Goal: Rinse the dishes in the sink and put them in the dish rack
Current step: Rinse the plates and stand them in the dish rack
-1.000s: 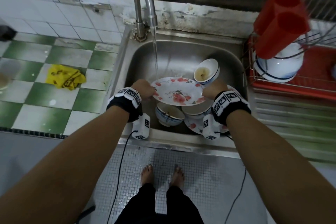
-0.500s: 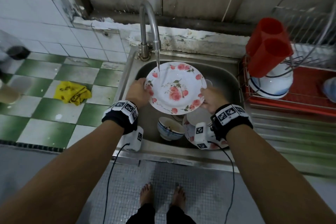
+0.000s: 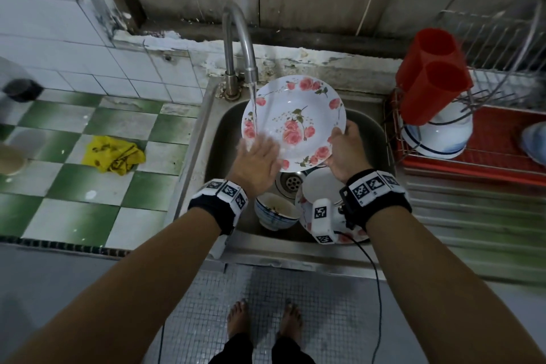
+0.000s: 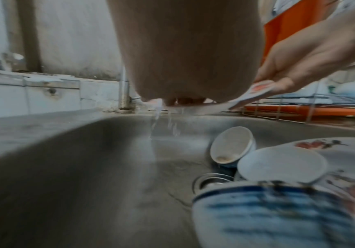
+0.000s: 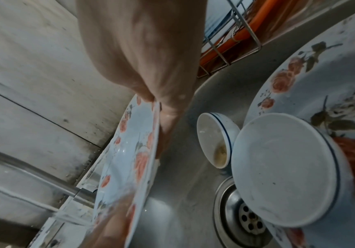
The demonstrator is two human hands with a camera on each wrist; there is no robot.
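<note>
The right hand [image 3: 345, 151] pinches the right rim of the rose plate [image 3: 298, 115], thumb on its face and fingers curled behind, which the right wrist view shows edge-on. The left hand [image 3: 257, 162] lies flat on the plate's lower left face, fingers straight and blurred under the water stream [image 3: 253, 109]. The plate is glossy white, round and shallow, tilted up over the sink [image 3: 218, 139] with its face toward the person and its top edge near the faucet [image 3: 239, 41]. Only the left wrist view shows water dripping off the plate's lower rim into the brushed steel basin. Only the right wrist view shows the tilted small bowl [image 5: 215, 139] with brownish residue, beside an upturned white bowl [image 5: 283, 169] resting on a second rose plate [image 5: 321, 87], next to the perforated drain [image 5: 246, 216]. The head view adds a blue-patterned bowl [image 3: 274, 213], the wire dish rack [image 3: 502, 139] with red tray, red cups [image 3: 431, 74], and a crumpled yellow cloth [image 3: 113, 154] on green-and-white tiles.
</note>
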